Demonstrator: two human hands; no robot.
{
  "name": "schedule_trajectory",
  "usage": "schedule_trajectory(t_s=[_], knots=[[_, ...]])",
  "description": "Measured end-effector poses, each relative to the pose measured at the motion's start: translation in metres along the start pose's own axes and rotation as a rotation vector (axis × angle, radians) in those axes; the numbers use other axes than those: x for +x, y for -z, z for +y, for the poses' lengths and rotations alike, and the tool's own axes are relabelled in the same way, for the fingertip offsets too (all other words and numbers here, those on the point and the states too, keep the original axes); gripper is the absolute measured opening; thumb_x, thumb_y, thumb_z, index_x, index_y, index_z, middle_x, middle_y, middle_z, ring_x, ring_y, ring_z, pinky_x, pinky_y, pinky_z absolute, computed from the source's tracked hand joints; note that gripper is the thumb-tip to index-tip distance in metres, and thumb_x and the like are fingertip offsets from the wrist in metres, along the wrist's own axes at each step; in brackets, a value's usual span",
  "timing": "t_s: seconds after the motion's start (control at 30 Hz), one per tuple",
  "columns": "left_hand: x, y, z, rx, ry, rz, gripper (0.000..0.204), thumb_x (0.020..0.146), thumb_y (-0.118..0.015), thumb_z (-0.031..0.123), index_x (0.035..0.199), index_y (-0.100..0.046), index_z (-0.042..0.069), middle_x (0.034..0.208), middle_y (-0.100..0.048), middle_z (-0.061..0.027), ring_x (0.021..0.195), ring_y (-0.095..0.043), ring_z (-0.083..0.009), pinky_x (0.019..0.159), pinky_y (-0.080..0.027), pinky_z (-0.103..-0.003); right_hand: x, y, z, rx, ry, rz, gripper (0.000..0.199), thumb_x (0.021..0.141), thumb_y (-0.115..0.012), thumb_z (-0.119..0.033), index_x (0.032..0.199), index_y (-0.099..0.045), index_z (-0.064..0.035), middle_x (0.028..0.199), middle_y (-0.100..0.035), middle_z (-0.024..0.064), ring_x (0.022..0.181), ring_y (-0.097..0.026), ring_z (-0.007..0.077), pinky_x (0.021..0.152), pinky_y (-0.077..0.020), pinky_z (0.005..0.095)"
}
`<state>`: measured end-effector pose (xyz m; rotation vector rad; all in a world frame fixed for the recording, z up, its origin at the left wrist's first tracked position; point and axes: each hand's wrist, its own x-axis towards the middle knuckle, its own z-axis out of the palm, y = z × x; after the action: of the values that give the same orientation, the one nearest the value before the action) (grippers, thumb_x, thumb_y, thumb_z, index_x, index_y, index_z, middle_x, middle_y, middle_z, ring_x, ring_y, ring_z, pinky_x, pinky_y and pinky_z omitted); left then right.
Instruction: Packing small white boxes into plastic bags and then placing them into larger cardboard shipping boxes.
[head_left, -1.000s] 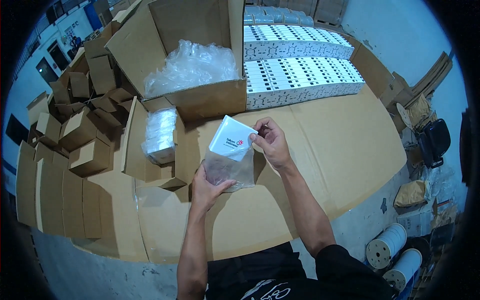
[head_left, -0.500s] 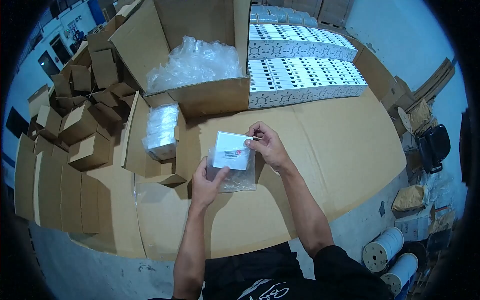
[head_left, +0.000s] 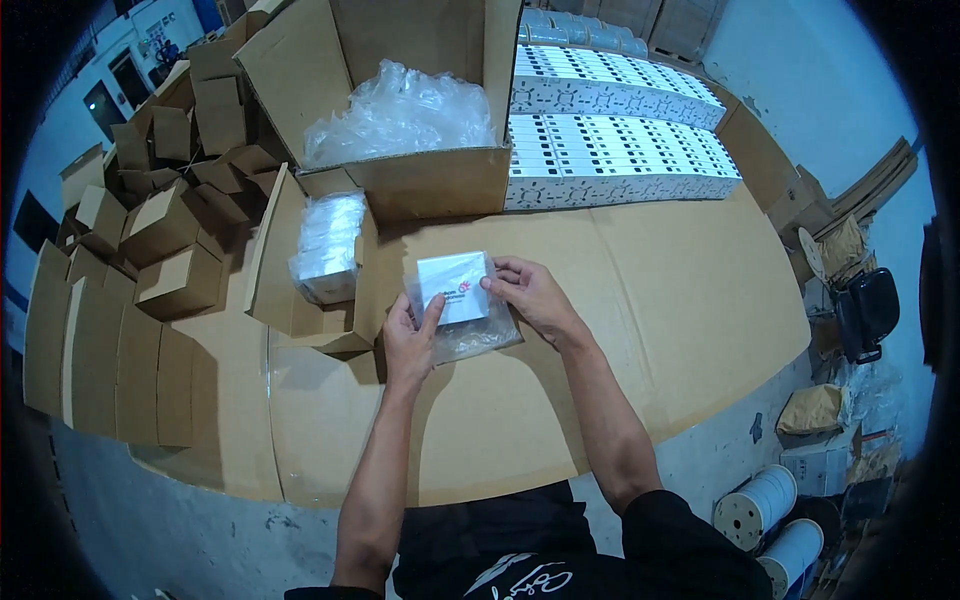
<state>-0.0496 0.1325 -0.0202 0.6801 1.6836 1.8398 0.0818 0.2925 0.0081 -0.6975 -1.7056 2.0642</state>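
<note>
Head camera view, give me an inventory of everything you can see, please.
White square box: one, white, in the clear bag
Clear bag: one, transparent, between the hands
Small carton: one, brown, left of the hands
Bagged packs: several, whitish, inside the small carton
Large carton: one, brown, far side
Loose plastic: one heap, clear, in the large carton
Patterned boxes: many, white and black, far right, in rows
Other cartons: many, brown, left
Wrapped rolls: several, bluish, behind the patterned boxes
Work surface: one, brown, under the hands
Spools: at least two, whitish, lower right
Sack: one, tan, right
Left hand: one, bare, bag's left
Right hand: one, bare, bag's right
</note>
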Motion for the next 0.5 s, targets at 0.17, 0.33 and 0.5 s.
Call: schedule_trajectory(t_s=[0.17, 0.33, 0.5], knots=[[0.015, -0.001, -0.012, 0.180, -0.055, 0.052, 0.041, 0.107, -0.057, 0.033, 0.121, -0.066, -0.004, 0.102, -0.072, -0.0096, 0.098, -0.065, -0.0157, 0.088, -0.052, -0.034, 0.014, -0.006, 0.025, 0.058, 0.018, 0.051, 0.032, 0.105, -0.062, -0.020, 0.127, -0.064, 0.0016, 0.110, -0.070, 0.0028, 0.096, -0.063, 0.0097, 0.086, -0.0512, 0.0270], [0.027, -0.004, -0.009, 0.234, -0.089, 0.045, 0.046, 0.109, -0.049, 0.038, 0.130, -0.067, 0.001, 0.104, -0.073, -0.0110, 0.098, -0.064, -0.0158, 0.089, -0.051, -0.034, 0.019, -0.024, 0.031, 0.330, 0.171, 0.210, 0.034, 0.107, -0.059, -0.022, 0.128, -0.065, 0.0035, 0.105, -0.070, 0.0034, 0.093, -0.062, 0.0085, 0.082, -0.0505, 0.0253], [0.022, -0.011, 0.007, 0.210, -0.177, 0.029, 0.044, 0.110, -0.048, 0.037, 0.135, -0.066, 0.005, 0.109, -0.074, -0.0120, 0.102, -0.064, -0.0167, 0.093, -0.051, -0.034, 0.013, -0.023, 0.020, 0.410, 0.181, 0.239, 0.037, 0.109, -0.054, -0.023, 0.128, -0.063, 0.0071, 0.119, -0.069, 0.0114, 0.111, -0.063, 0.0173, 0.102, -0.0496, 0.0323]])
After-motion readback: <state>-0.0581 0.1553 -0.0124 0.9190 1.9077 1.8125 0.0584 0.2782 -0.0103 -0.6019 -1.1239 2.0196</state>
